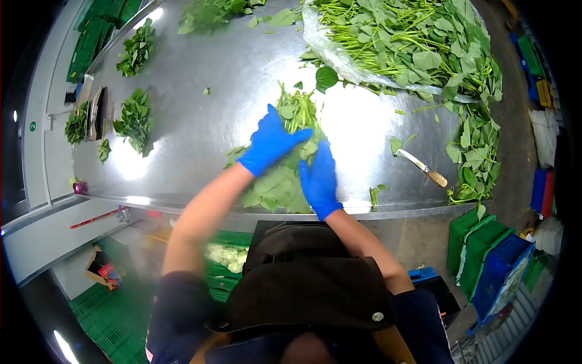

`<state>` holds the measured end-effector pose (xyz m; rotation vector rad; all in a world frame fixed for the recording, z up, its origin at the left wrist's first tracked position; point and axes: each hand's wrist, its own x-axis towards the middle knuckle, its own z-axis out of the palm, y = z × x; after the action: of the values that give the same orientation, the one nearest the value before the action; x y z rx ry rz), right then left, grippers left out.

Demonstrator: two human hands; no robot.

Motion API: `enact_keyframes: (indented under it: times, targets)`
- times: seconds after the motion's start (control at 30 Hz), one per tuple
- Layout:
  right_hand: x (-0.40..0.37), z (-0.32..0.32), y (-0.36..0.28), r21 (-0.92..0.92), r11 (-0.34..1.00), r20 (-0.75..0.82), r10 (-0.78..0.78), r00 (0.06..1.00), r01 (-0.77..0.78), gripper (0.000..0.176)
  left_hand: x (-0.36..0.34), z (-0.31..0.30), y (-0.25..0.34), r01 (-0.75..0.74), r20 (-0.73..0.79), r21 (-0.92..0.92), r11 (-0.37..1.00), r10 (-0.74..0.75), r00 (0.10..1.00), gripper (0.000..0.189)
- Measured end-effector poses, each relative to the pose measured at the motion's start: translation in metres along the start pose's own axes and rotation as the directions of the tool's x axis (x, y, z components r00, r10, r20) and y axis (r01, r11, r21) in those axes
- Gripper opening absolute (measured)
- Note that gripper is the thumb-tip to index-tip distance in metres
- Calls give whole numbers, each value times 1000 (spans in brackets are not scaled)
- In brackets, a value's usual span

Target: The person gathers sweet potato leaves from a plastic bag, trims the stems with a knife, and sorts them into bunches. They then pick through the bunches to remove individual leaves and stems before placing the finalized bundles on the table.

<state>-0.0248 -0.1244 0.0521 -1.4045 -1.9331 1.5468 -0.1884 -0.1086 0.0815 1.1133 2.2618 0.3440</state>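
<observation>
A bunch of leafy greens (285, 176) lies on the steel table (200, 121) near its front edge. My left hand (270, 142), in a blue glove, wraps over the top of the bunch. My right hand (318, 179), also blue-gloved, clasps the bunch from the right side. Both hands hold the same bundle, its stems pointing away from me.
A big heap of greens (418, 42) on clear plastic fills the far right of the table. A knife (423, 168) with a wooden handle lies right of my hands. Smaller bunches (134, 121) sit at the left. Green and blue crates (491, 255) stand on the floor.
</observation>
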Motion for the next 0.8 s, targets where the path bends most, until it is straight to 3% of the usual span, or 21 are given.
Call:
enact_keyframes:
  times: [0.03,0.1,0.13,0.17,0.23,0.3,0.37,0.4,0.43,0.47,0.5,0.53,0.63,0.67,0.8]
  targets:
    - [5,12,5,89,995,2,-45,999,44,69,-6,5,14,-13,45,-49,999,16,999,122]
    - [14,30,13,292,949,6,-128,992,121,67,-9,45,14,13,-224,247,969,44,974,121]
    - [18,33,13,404,903,8,-166,986,149,66,-6,50,13,26,-245,256,966,39,969,120]
    - [20,31,14,372,914,24,-182,983,161,65,-1,54,11,40,-267,264,964,33,963,118]
    - [16,14,6,195,962,136,-218,966,190,60,0,56,11,52,-303,296,954,42,952,114]
    - [10,-34,15,-101,961,320,-214,923,257,53,-1,57,13,40,-329,340,939,79,941,109]
    - [8,-85,70,-43,971,32,-232,972,233,40,0,56,13,30,-310,412,911,109,945,105]
    - [6,-123,66,-137,955,-190,-287,939,264,30,0,53,12,25,-300,447,894,124,946,103]
    - [2,-165,59,-233,926,-259,-353,899,297,33,2,50,10,-33,-255,461,887,168,952,101]
    - [1,-201,69,-469,842,-256,-418,872,266,42,3,45,7,-91,-209,471,877,212,955,100]
    - [-1,-225,77,-713,682,-278,-487,828,162,39,4,40,3,-148,-162,481,864,254,954,99]
    - [-8,-246,82,-825,565,-224,-373,900,29,40,2,33,2,-215,-111,481,850,302,947,102]
    - [-11,-272,137,-754,652,-102,-233,967,78,40,-3,21,3,-264,-65,461,848,329,942,103]
    - [-13,-272,145,-717,691,-119,-244,963,87,40,-3,17,9,-214,-4,438,873,240,971,110]
    - [-18,-262,109,-485,854,-142,-290,947,189,37,2,26,3,-203,-98,404,892,263,960,126]
